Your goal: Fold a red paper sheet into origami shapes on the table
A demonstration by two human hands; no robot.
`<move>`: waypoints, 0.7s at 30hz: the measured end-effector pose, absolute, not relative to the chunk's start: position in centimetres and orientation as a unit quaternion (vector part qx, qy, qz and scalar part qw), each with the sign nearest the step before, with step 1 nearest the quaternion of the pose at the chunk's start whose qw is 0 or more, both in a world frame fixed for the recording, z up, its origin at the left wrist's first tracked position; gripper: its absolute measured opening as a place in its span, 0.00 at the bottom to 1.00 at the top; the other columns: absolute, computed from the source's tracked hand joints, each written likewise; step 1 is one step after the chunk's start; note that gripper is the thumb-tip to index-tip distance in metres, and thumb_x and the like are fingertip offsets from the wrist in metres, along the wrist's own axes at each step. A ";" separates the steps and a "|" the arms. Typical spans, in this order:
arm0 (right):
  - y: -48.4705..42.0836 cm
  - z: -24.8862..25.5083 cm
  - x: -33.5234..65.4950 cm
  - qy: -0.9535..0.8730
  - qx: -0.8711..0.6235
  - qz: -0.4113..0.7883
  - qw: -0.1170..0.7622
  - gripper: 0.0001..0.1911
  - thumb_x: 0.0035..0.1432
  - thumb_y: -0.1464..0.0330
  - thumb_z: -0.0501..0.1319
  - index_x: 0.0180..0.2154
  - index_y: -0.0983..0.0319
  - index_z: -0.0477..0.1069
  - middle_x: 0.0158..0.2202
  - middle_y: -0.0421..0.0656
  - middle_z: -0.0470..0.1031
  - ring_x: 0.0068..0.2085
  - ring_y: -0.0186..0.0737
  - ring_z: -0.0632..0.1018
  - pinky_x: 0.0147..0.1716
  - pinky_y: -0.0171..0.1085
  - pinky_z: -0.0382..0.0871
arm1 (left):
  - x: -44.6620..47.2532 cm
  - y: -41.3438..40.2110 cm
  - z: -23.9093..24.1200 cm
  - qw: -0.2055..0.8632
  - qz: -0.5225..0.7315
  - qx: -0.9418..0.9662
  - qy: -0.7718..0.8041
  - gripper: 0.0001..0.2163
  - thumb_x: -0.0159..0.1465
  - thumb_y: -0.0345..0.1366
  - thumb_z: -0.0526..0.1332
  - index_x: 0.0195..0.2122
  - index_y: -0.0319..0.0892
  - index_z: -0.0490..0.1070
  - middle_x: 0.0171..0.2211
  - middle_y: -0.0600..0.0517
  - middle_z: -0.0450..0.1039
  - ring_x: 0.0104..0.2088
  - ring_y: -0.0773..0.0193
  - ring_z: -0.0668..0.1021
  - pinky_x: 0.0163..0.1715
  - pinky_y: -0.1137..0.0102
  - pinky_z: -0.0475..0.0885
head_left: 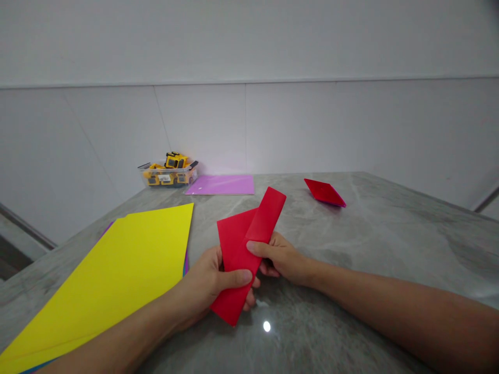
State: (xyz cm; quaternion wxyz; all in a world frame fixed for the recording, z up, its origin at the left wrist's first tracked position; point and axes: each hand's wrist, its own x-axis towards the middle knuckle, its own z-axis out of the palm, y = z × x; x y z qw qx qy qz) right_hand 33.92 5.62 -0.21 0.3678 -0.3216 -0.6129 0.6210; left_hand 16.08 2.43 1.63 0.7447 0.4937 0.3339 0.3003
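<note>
A folded red sheet of paper (242,244) is held just above the grey marble table (370,244), in front of me. My left hand (212,285) pinches its lower half, thumb across the front. My right hand (283,257) grips its right edge near the middle, thumb on top. One narrow flap sticks up and to the right. A second folded red paper piece (324,192) lies on the table at the back right, untouched.
A stack of large coloured sheets with yellow on top (113,280) covers the table's left side. A purple sheet (221,185) lies at the back. Beside it stands a clear plastic box with yellow toy trucks (169,171). A white wall rises behind the table.
</note>
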 end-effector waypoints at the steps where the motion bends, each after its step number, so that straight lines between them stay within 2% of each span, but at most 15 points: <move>1: 5.6 -0.2 33.9 -0.607 -0.324 0.625 0.369 0.24 0.50 0.50 0.60 0.19 0.63 0.62 0.12 0.34 0.61 0.13 0.26 0.58 0.11 0.28 0.48 | 16.0 2.5 1.6 0.745 0.296 0.497 0.332 0.12 0.54 0.33 0.69 0.37 0.36 0.72 0.31 0.48 0.76 0.23 0.68 0.77 0.24 0.74 0.73; 7: 5.4 0.2 33.7 -0.571 -0.334 0.636 0.396 0.22 0.46 0.52 0.63 0.19 0.63 0.62 0.11 0.33 0.59 0.13 0.25 0.56 0.12 0.28 0.45 | 15.8 2.4 2.0 0.739 0.261 0.502 0.365 0.13 0.53 0.30 0.69 0.38 0.38 0.69 0.30 0.47 0.77 0.23 0.67 0.78 0.24 0.73 0.74; 13: 5.8 -0.3 33.8 -0.571 -0.345 0.613 0.424 0.26 0.46 0.49 0.62 0.14 0.62 0.59 0.10 0.34 0.56 0.12 0.25 0.55 0.12 0.30 0.44 | 15.7 2.7 2.4 0.743 0.247 0.507 0.361 0.14 0.54 0.33 0.69 0.39 0.37 0.70 0.31 0.46 0.79 0.24 0.65 0.80 0.23 0.74 0.74; 18: 6.1 -0.4 33.7 -0.537 -0.375 0.577 0.487 0.28 0.46 0.49 0.62 0.11 0.62 0.57 0.09 0.34 0.55 0.13 0.25 0.55 0.13 0.30 0.44 | 15.4 2.9 2.6 0.746 0.234 0.507 0.363 0.10 0.54 0.34 0.69 0.33 0.35 0.71 0.30 0.46 0.79 0.25 0.64 0.81 0.24 0.74 0.75; 21: 5.8 -0.1 33.8 -0.555 -0.361 0.585 0.469 0.29 0.46 0.47 0.62 0.12 0.62 0.57 0.09 0.33 0.55 0.12 0.25 0.54 0.12 0.30 0.44 | 15.5 2.7 2.5 0.756 0.240 0.494 0.355 0.09 0.54 0.34 0.69 0.32 0.35 0.72 0.29 0.45 0.79 0.25 0.63 0.81 0.24 0.73 0.75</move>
